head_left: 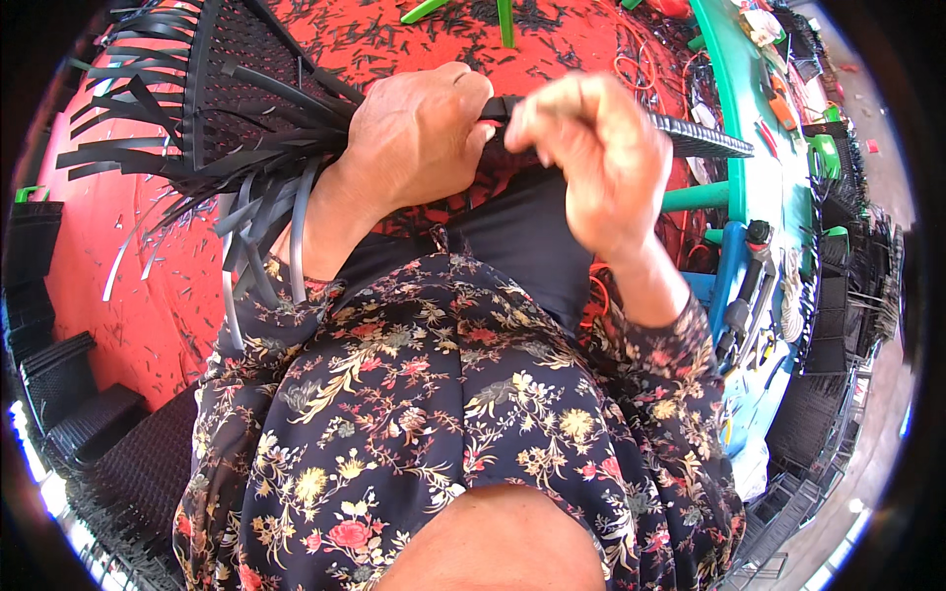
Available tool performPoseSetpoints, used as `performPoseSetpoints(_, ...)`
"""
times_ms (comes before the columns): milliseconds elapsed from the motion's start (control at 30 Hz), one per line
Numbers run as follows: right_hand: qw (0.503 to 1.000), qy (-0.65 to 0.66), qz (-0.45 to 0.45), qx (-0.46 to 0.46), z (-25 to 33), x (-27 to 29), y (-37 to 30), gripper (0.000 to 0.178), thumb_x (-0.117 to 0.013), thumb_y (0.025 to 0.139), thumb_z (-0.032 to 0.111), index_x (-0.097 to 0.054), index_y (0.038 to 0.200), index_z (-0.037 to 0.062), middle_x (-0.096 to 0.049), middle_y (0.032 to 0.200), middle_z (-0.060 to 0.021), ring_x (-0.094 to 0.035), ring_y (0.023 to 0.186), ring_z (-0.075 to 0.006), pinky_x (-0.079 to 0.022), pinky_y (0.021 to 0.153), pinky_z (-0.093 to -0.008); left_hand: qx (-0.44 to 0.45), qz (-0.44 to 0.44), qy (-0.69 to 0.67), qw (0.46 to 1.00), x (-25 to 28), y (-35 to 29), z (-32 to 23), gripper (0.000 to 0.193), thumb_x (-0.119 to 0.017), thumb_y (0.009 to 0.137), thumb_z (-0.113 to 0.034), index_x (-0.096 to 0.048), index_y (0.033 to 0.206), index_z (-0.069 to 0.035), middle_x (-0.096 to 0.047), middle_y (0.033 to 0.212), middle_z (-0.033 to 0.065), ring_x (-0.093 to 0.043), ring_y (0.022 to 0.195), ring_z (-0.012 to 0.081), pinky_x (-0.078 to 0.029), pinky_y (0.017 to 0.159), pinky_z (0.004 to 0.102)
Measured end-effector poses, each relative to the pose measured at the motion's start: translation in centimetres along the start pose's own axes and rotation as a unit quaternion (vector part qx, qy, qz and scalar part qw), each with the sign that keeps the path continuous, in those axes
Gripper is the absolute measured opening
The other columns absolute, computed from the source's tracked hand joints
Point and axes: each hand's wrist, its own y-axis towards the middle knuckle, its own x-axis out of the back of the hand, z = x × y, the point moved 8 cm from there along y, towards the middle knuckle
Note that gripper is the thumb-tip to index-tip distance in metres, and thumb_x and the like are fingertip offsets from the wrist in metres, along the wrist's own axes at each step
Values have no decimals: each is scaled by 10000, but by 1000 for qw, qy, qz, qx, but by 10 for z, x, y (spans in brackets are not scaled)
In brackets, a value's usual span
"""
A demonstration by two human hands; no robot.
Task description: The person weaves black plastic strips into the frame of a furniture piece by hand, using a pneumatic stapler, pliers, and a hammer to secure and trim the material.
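A black woven panel [241, 103] of flat plastic strips lies across my lap, tilted up on the left. Many loose strip ends [133, 98] fan out from its left border, and more grey-black strips [261, 231] hang over my left forearm. My left hand [419, 128] is closed in a fist on the panel's edge, thumb toward the right. Close to its right, my right hand [601, 148] is raised with fingers curled together in a pinch, slightly blurred; what they hold is hidden. Beyond it the panel's ribbed edge [705, 136] reaches to the right.
Black strip scraps litter the red floor covering [158, 286]. Green chair legs [505, 22] show at the top. On the right stands a green-edged table [734, 108] with an orange-handled tool [781, 106]. Stacked black woven pieces [74, 399] are at the left; a blue frame [727, 271] is at right.
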Motion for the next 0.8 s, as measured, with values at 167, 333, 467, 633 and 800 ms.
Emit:
performPoseSetpoints(167, 998, -16, 6, -66, -23, -2, 53, 61, -567, 830, -5, -562, 771, 8, -592, 674, -36, -530, 533, -109, -427, 489, -246, 3, -43, 28, 999, 1, 3, -2, 218, -695, 759, -166, -560, 886, -51, -553, 734, 107, -589, 658, 329, -464, 557, 417)
performPoseSetpoints(333, 989, -141, 46, 12, -46, -15, 82, 88, -616, 793, 59, -563, 763, -5, -586, 677, -141, -595, 629, -237, -469, 596, -343, 12, -66, 57, 996, 2, 5, -4, 224, -719, 743, -186, -570, 842, -51, -572, 735, 103, -593, 636, 322, -464, 541, 406)
performPoseSetpoints(467, 979, -161, 122, -10, -79, -24, 91, 154, -638, 766, 139, -614, 770, -13, -632, 749, -179, -641, 724, -293, -485, 647, -380, 16, -65, 47, 997, 4, 5, -5, 216, -723, 740, -180, -578, 845, -58, -579, 738, 99, -596, 640, 320, -462, 544, 404)
performPoseSetpoints(633, 957, -184, 204, -94, -111, -39, 90, 148, -663, 749, 148, -634, 754, 2, -632, 740, -177, -638, 729, -288, -484, 644, -383, 51, -73, 43, 995, 9, 7, -7, 192, -719, 744, -172, -586, 839, -71, -582, 742, 93, -595, 646, 317, -464, 558, 400)
performPoseSetpoints(800, 945, -189, 259, -60, -136, -48, 86, 140, -646, 763, 130, -624, 735, -6, -620, 659, -140, -607, 594, -256, -475, 560, -357, -44, -92, 66, 993, 11, 9, -18, 158, -675, 758, -202, -579, 824, -94, -580, 715, 72, -600, 607, 285, -473, 540, 397)
